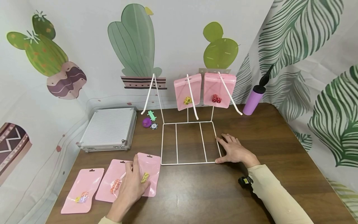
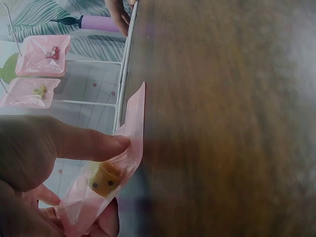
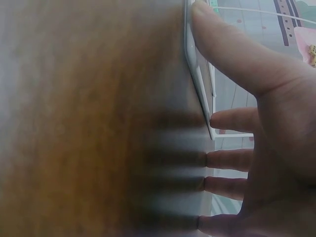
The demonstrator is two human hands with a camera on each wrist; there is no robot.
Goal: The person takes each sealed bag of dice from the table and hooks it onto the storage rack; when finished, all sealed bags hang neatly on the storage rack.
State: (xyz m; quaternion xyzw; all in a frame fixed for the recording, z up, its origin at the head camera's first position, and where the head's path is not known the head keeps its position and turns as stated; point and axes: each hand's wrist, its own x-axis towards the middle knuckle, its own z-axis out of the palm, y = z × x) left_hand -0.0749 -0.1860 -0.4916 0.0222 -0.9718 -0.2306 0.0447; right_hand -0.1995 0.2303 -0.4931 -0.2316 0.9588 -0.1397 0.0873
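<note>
My left hand [image 1: 130,185] grips a pink zip bag [image 1: 151,163] with yellow dice inside. In the left wrist view the thumb [image 2: 98,144] lies across the bag's front, with fingertips behind it. Beside that hand, a second pink bag [image 1: 107,177] with orange-red dice is partly hidden by it. My right hand [image 1: 235,151] rests spread on the table, thumb and a finger touching the right side of the white wire rack's base [image 1: 190,163]. Pink bags hang on the rack's middle hook [image 1: 193,102] and right hook [image 1: 230,96]; the left hook [image 1: 147,95] carries nothing.
A third pink bag [image 1: 75,183] with mixed dice lies at the far left. Behind it sits a silver case [image 1: 109,124]. Near the rack are a purple object [image 1: 146,122], a green piece [image 1: 151,115] and a poker chip [image 1: 154,126]. A purple pump [image 1: 253,101] stands back right.
</note>
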